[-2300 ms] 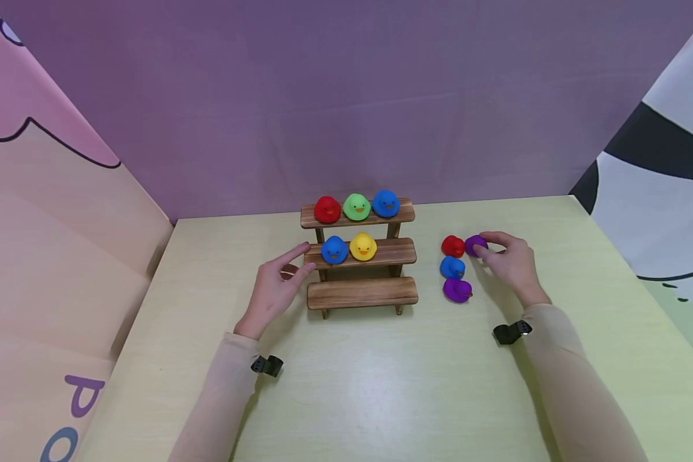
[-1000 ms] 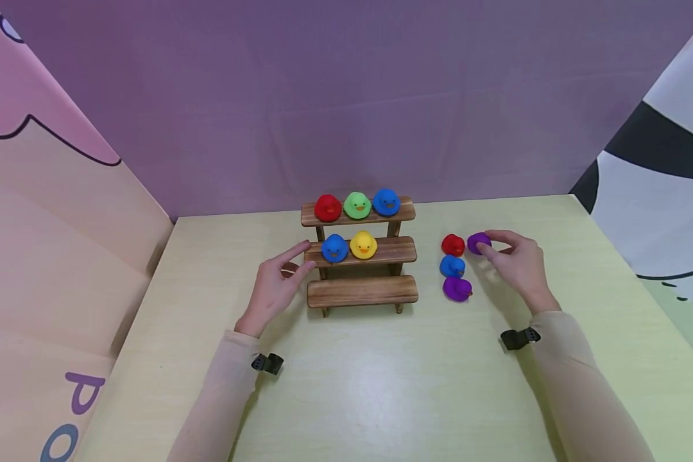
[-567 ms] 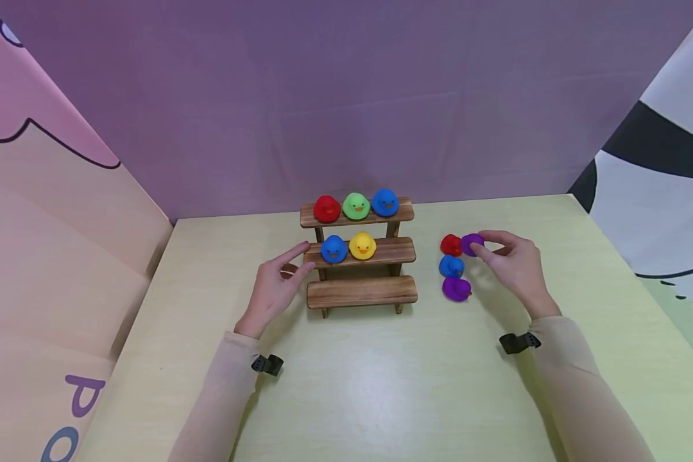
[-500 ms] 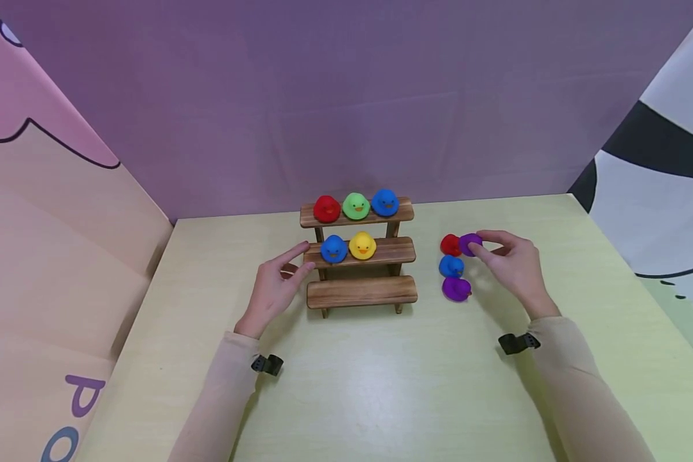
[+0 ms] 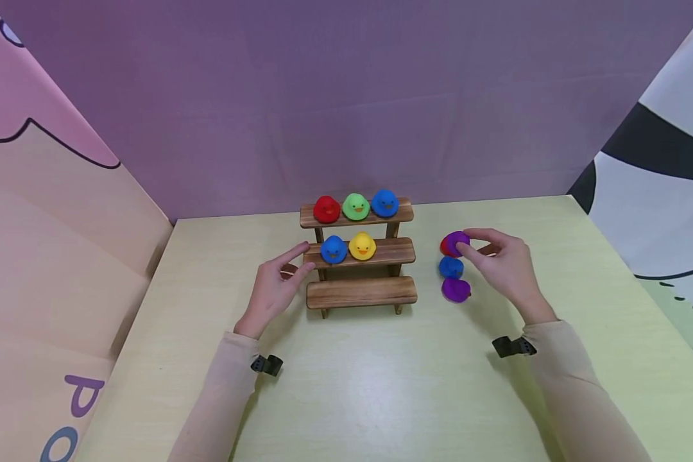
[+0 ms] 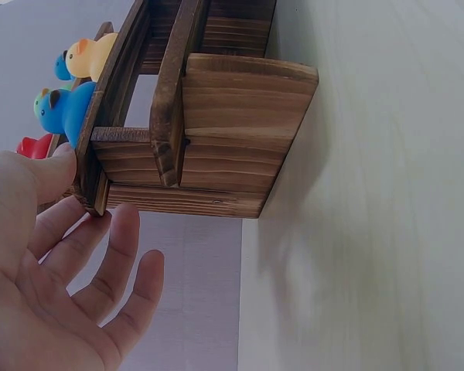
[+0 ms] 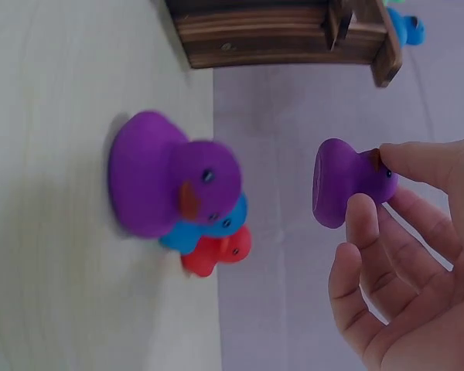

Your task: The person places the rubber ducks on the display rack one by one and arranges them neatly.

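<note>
Purple duck, pinched aloft by the right hand, hangs right of the wooden rack, whose left end the relaxed left hand touches.

Backdrop-screened tabletop recording booth

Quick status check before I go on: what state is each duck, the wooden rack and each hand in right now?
Held purple duck: pinched by the head, lifted off the table.
Right hand: grip on that duck.
Left hand: fingers straight, touching the rack's middle step.
Wooden rack: upright; bottom step bare.
Top-step ducks: three, upright.
Middle-step ducks: two, upright.
Second purple duck: standing on the table.
Blue duck: on the table.
Red duck: on the table.
</note>
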Available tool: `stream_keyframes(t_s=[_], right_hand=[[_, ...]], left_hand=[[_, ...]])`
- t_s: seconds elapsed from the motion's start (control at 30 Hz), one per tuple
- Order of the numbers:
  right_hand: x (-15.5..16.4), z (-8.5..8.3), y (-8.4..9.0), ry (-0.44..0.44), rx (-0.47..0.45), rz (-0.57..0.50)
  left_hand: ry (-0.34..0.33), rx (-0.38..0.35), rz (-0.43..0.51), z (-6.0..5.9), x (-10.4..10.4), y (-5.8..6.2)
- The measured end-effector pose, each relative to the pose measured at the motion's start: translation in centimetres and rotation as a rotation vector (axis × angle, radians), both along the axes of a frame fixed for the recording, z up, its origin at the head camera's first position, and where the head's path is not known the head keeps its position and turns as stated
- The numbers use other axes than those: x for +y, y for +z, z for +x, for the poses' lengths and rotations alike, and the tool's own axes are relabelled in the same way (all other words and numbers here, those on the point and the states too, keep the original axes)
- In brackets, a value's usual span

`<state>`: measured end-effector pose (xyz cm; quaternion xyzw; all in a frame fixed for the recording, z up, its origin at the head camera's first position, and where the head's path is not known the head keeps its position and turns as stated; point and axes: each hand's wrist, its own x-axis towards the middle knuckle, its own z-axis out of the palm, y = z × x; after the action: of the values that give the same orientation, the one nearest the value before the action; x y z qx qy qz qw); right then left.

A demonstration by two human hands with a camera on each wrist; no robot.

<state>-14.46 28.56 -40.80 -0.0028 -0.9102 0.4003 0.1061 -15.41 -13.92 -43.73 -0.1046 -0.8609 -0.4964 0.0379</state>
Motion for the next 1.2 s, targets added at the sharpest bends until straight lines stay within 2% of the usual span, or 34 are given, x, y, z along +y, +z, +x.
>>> stream_keyframes(t_s=[0.37,0.73,1.2], right_hand=[[-2.4,0.4,1.3,0.05,0.055,-0.006],[-4.9,0.4,2.1,0.114,0.037,-0.033],[-7.8,0.1,2.2,0.194,0.04,-0.063]], left_hand=[[0.001,-0.005,0.002,0.1,0.0,0.0],[-0.001,-0.013,0.014,0.0,0.0,0.1],[0.0,-0.013,0.007,0.1,0.0,0.1]])
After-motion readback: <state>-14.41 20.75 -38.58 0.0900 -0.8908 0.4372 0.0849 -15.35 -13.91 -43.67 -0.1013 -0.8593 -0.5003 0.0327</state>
